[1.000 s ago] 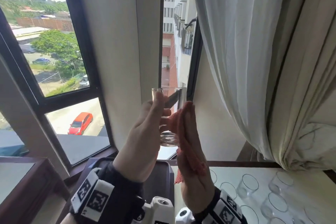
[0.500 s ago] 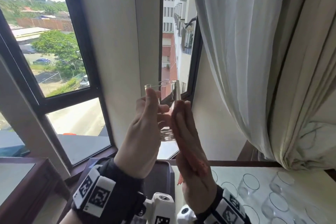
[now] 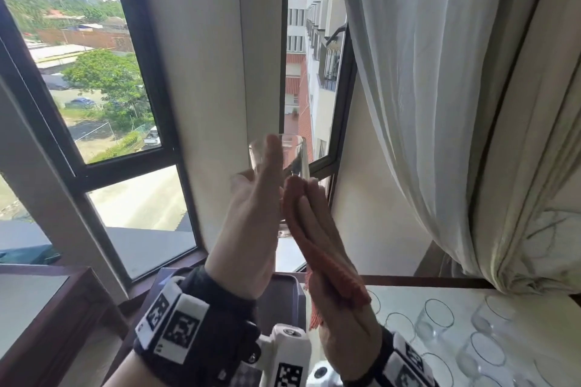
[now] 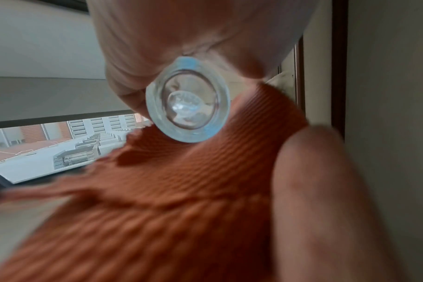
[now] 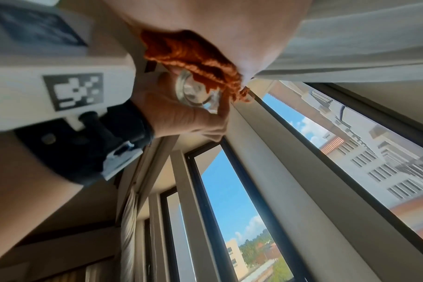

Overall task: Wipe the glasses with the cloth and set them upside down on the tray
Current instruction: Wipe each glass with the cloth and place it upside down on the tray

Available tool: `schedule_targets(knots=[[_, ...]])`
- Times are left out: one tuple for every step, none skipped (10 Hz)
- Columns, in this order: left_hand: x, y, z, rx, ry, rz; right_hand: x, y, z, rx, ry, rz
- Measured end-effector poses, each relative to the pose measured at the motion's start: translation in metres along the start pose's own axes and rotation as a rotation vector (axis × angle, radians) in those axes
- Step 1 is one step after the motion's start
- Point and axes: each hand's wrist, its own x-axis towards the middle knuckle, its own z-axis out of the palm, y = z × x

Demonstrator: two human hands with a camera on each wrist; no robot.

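While the left hand (image 3: 251, 229) is gripping a glass (image 3: 287, 154) up in front of the window (image 3: 103, 110), fingers curled round its wall, the right hand (image 3: 333, 276) is lying flat against the glass's other side with straight fingers, pressing an orange cloth (image 3: 317, 248) onto it. The glass is being held upright, mouth up, well above the table (image 3: 534, 317). From the left wrist view its thick base (image 4: 188, 101) is facing the camera, cloth (image 4: 181, 190) touching its lower side. From the right wrist view the cloth (image 5: 196, 57) is bunching between palm and glass (image 5: 193, 91). A dark tray (image 3: 283, 298) is sitting below the hands, mostly hidden by them. More glasses (image 3: 437, 317) are standing on the table to the right, beside a white curtain (image 3: 440, 88). Whether anything is sitting on the tray cannot be told.
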Motion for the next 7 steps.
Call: schedule_targets(knots=[[-0.002, 0.005, 0.002, 0.108, -0.028, 0.014, -0.033, 0.009, -0.011, -0.271, -0.021, 0.079], [-0.01, -0.006, 0.008, 0.079, -0.112, 0.058, -0.002, 0.013, -0.018, -0.438, 0.067, 0.228], [-0.015, -0.018, 0.012, 0.05, -0.144, 0.061, 0.04, 0.008, -0.022, -0.484, 0.229, 0.015], [-0.017, -0.016, 0.015, 0.019, -0.165, 0.048, 0.041, 0.006, -0.023, -0.522, 0.387, -0.23], [-0.012, -0.01, 0.009, -0.033, -0.147, 0.018, 0.036, -0.016, -0.015, -0.443, 0.163, -0.117], [-0.006, -0.004, 0.002, -0.149, -0.147, 0.024, 0.013, -0.01, -0.002, -0.574, 0.04, -0.007], [-0.004, -0.005, 0.0, -0.122, -0.115, 0.056, 0.005, 0.032, -0.002, -0.699, 0.196, -0.038]])
